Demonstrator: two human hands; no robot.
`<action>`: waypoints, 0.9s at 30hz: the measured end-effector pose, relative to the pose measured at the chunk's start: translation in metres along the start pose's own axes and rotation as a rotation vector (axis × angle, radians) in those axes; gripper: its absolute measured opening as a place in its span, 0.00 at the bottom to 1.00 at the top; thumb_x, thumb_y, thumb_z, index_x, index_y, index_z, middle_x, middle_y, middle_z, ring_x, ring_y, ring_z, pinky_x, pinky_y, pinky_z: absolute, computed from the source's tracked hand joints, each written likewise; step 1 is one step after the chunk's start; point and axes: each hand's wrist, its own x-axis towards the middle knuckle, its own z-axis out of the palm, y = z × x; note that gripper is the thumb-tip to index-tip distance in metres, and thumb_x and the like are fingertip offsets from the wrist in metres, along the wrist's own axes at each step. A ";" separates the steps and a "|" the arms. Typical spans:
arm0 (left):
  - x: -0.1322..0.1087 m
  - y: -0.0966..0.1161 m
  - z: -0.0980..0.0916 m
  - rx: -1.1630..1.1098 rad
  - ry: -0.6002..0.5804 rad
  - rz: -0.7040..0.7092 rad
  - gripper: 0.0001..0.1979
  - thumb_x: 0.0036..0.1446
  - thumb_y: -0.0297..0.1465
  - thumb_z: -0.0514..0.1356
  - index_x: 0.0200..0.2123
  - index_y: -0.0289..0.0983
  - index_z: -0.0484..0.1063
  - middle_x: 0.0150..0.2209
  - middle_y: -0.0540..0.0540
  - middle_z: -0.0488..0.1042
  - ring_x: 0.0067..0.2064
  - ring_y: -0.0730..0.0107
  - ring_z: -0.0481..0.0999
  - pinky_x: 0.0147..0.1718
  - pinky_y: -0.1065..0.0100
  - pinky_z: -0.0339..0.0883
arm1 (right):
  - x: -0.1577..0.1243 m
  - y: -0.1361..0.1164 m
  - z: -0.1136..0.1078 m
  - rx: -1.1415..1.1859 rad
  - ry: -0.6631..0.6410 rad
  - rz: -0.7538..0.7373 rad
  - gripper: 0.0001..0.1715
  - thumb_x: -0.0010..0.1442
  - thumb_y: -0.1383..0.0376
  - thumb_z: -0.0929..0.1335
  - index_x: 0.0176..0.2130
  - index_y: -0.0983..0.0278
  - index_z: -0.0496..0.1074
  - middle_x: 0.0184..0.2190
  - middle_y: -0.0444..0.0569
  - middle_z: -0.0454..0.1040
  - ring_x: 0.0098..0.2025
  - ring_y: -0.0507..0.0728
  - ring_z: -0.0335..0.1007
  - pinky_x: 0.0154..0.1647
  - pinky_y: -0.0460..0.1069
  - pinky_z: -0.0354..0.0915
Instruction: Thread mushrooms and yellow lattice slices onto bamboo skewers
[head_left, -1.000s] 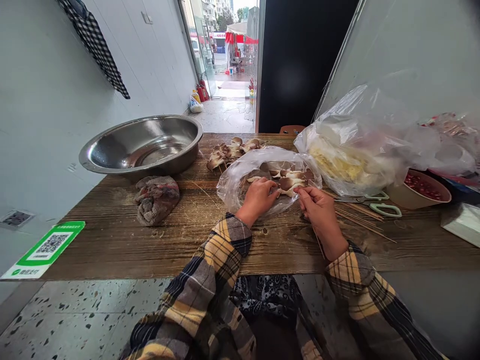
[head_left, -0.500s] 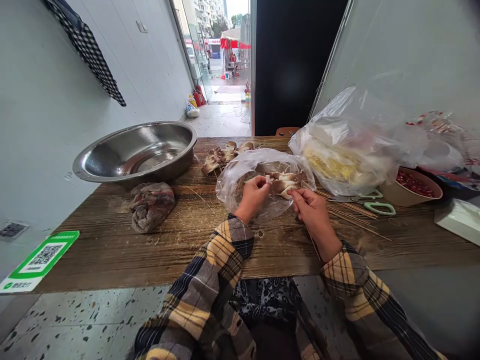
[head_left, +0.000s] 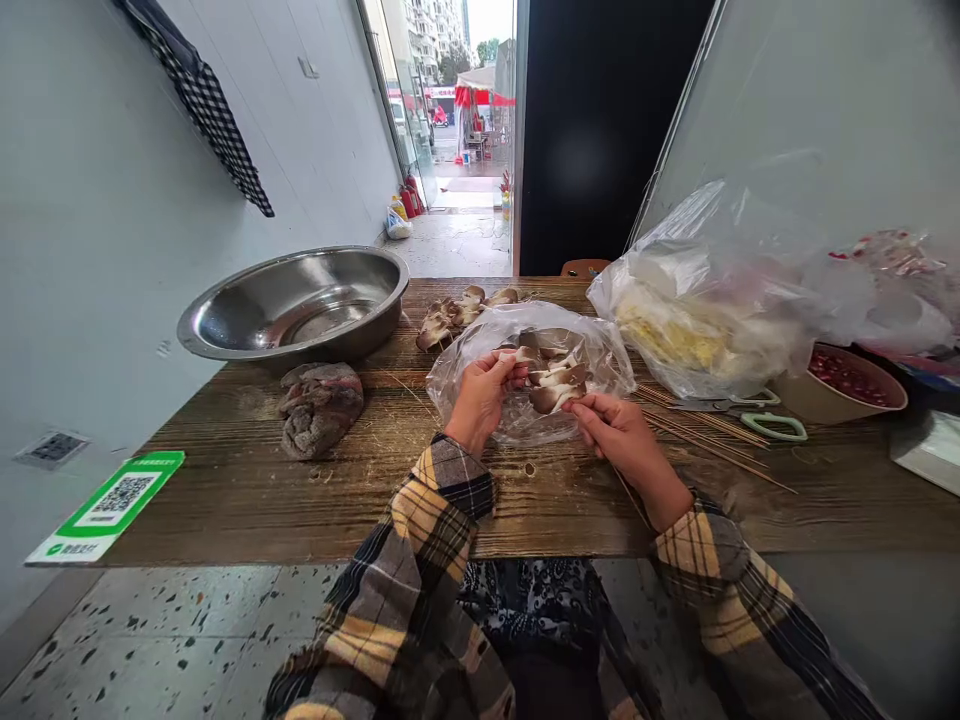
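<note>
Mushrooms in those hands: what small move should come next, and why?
I'd probably slide the mushroom piece onto the skewer: the left hand pinches that piece close to the far end of the threaded mushrooms, while the right hand holds the skewer at their near end. The skewer's tip isn't clearly visible.

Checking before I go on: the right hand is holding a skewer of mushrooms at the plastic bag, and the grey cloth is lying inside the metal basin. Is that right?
Not quite: the grey cloth lies on the wooden table, on the near side of the metal basin, as the head view shows. The right hand is holding a skewer of mushrooms at the plastic bag.
</note>
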 end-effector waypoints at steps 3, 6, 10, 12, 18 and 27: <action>-0.001 0.000 0.001 -0.005 0.025 0.013 0.16 0.42 0.32 0.71 0.34 0.33 0.73 0.30 0.45 0.78 0.31 0.72 0.77 0.33 0.70 0.67 | -0.001 -0.001 0.002 -0.025 -0.040 0.000 0.21 0.58 0.50 0.67 0.34 0.66 0.74 0.14 0.37 0.61 0.14 0.46 0.53 0.15 0.44 0.49; -0.004 0.002 0.005 -0.006 0.010 0.014 0.16 0.40 0.33 0.71 0.32 0.33 0.72 0.29 0.46 0.78 0.30 0.72 0.76 0.32 0.70 0.67 | -0.001 0.002 0.004 -0.028 -0.081 0.006 0.22 0.58 0.50 0.67 0.36 0.66 0.74 0.14 0.37 0.62 0.14 0.47 0.54 0.15 0.44 0.49; -0.008 0.005 0.011 -0.021 -0.050 -0.026 0.15 0.40 0.32 0.71 0.30 0.33 0.72 0.28 0.47 0.77 0.30 0.73 0.76 0.31 0.71 0.66 | 0.002 0.006 0.005 0.006 -0.052 0.026 0.22 0.57 0.49 0.67 0.36 0.66 0.74 0.14 0.36 0.61 0.13 0.46 0.52 0.14 0.43 0.48; -0.009 0.006 0.013 -0.032 -0.062 -0.045 0.14 0.40 0.31 0.70 0.30 0.33 0.72 0.28 0.47 0.77 0.30 0.73 0.76 0.31 0.72 0.65 | 0.002 0.007 0.005 0.017 -0.033 0.032 0.22 0.57 0.49 0.68 0.35 0.66 0.73 0.14 0.36 0.62 0.13 0.46 0.52 0.14 0.43 0.47; -0.008 0.006 0.012 -0.027 -0.057 -0.049 0.13 0.42 0.30 0.69 0.31 0.33 0.71 0.31 0.45 0.78 0.29 0.73 0.76 0.32 0.71 0.67 | 0.002 0.006 0.004 0.009 -0.027 0.012 0.23 0.57 0.49 0.68 0.35 0.67 0.74 0.14 0.37 0.62 0.13 0.46 0.53 0.14 0.43 0.48; -0.005 0.002 0.009 0.081 -0.087 0.078 0.12 0.43 0.32 0.70 0.30 0.34 0.72 0.26 0.49 0.75 0.29 0.73 0.75 0.31 0.72 0.64 | 0.003 0.009 0.004 -0.001 -0.026 0.011 0.22 0.57 0.49 0.68 0.33 0.66 0.74 0.14 0.37 0.62 0.13 0.46 0.53 0.14 0.43 0.48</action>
